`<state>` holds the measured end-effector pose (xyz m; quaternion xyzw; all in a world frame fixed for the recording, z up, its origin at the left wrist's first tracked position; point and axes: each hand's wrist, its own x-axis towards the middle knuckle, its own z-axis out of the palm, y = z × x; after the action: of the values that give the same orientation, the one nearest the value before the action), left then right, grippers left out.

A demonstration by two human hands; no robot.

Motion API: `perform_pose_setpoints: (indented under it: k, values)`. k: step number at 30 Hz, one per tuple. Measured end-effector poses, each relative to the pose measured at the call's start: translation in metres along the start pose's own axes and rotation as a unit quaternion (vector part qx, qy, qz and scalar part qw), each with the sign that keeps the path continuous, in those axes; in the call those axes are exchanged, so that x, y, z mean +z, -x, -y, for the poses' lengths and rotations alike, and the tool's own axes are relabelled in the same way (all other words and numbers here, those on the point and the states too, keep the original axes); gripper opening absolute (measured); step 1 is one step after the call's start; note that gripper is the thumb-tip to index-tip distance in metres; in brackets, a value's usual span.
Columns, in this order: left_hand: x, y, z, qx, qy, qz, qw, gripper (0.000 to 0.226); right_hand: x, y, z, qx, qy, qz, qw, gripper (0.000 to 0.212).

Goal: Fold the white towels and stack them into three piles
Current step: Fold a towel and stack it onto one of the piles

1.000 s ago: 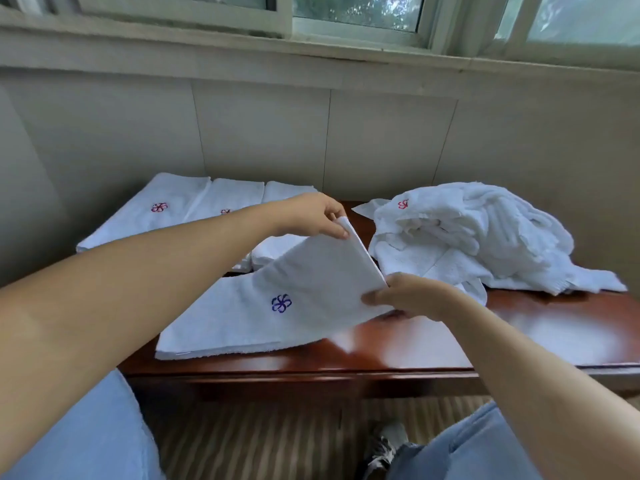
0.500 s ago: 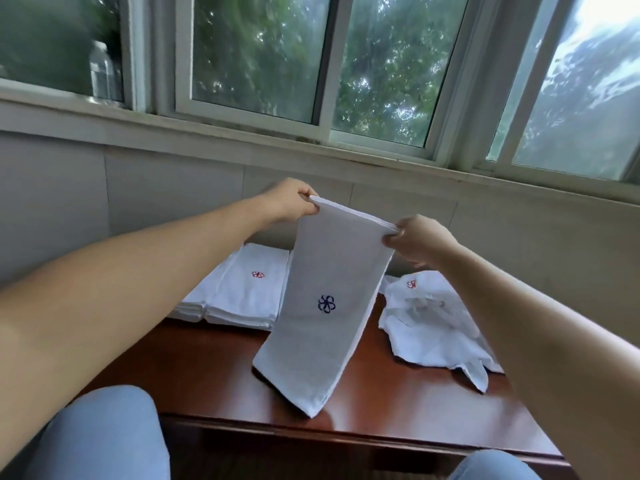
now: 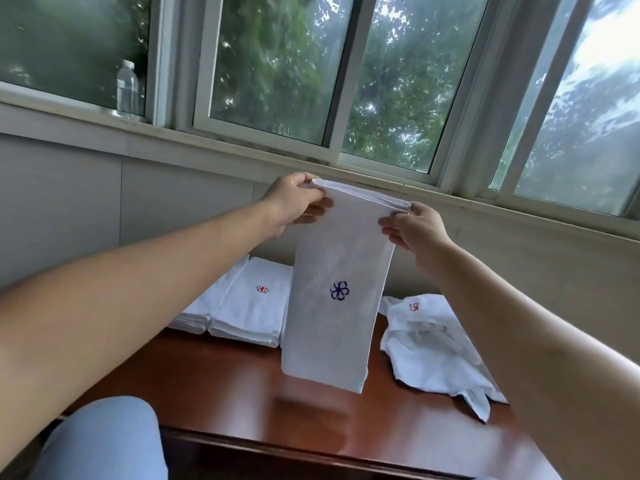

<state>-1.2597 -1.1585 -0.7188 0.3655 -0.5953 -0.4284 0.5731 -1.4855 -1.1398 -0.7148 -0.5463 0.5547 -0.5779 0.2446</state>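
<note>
The left hand (image 3: pixel 294 202) pinches the upper left corner of a folded white towel (image 3: pixel 337 292), thumb on the near face and fingers curled behind the top edge. The right hand (image 3: pixel 412 226) pinches the upper right corner the same way, its fingertips wrapped over the fold. Between the two hands the towel's top edge is stretched nearly level, slightly higher at the left, and the cloth hangs down as a long narrow strip, doubled along the top. A dark blue flower emblem (image 3: pixel 339 291) sits on the near face around the middle of the strip. The lower edge hangs just above the counter (image 3: pixel 214 386), whether it touches cannot be told; a faint reflection shows in the glossy reddish-brown wood below it.

At about 9 o'clock from the hanging towel, folded piles (image 3: pixel 239 306) of white towels lie side by side on the far part of the counter; the nearer one carries a small red emblem on top. At about 3 o'clock lies a loose heap of unfolded towels (image 3: pixel 433 351), rumpled, also marked with a red emblem, partly hidden by the right forearm.

Behind the counter rises a pale wall under a wide window (image 3: pixel 381 81) with trees outside. A clear plastic bottle (image 3: pixel 127 88) stands on the sill at 10 o'clock. A knee in light blue fabric (image 3: pixel 104 441) shows at 7 o'clock.
</note>
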Motion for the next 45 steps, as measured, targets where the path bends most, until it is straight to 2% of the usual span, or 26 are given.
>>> perform_pose_setpoints:
  k: [3,7,11,19,24,30,37,42,43,45]
  values:
    - [0.001,-0.005,0.007,0.030,-0.005,-0.003,1.000,0.024,0.004,-0.007,-0.006,-0.009,-0.060,-0.015,0.998,0.020]
    - [0.005,-0.012,0.021,0.071,-0.012,-0.016,0.997,0.018,0.011,-0.016,-0.025,-0.044,-0.089,-0.029,0.995,0.025]
    - [0.010,-0.026,0.043,0.098,-0.017,-0.023,0.995,0.021,0.018,-0.032,-0.046,-0.051,-0.099,-0.033,0.993,0.038]
    - [0.019,-0.093,0.098,0.052,-0.023,-0.011,0.998,0.045,0.042,-0.098,-0.104,-0.013,-0.101,-0.008,0.995,0.046]
    - [0.020,-0.153,0.137,0.018,-0.027,-0.018,0.999,0.043,0.064,-0.156,-0.144,0.002,-0.090,0.019,0.996,0.045]
    - [0.015,-0.231,0.220,-0.042,-0.032,-0.032,0.998,0.036,0.114,-0.232,-0.219,0.061,-0.064,0.060,0.994,0.046]
    - [0.015,-0.304,0.365,-0.149,-0.059,-0.052,0.986,0.043,0.176,-0.296,-0.343,0.133,0.026,0.080,0.988,0.031]
    - [0.010,-0.328,0.455,-0.174,-0.112,-0.040,0.977,0.019,0.209,-0.304,-0.418,0.124,0.117,0.062,0.983,0.045]
    - [0.011,-0.332,0.465,-0.168,-0.118,-0.052,0.977,0.028,0.211,-0.305,-0.425,0.109,0.135,0.050,0.983,0.050]
    - [0.011,-0.335,0.476,-0.159,-0.112,-0.059,0.979,0.061,0.213,-0.307,-0.433,0.096,0.138,0.047,0.985,0.068]
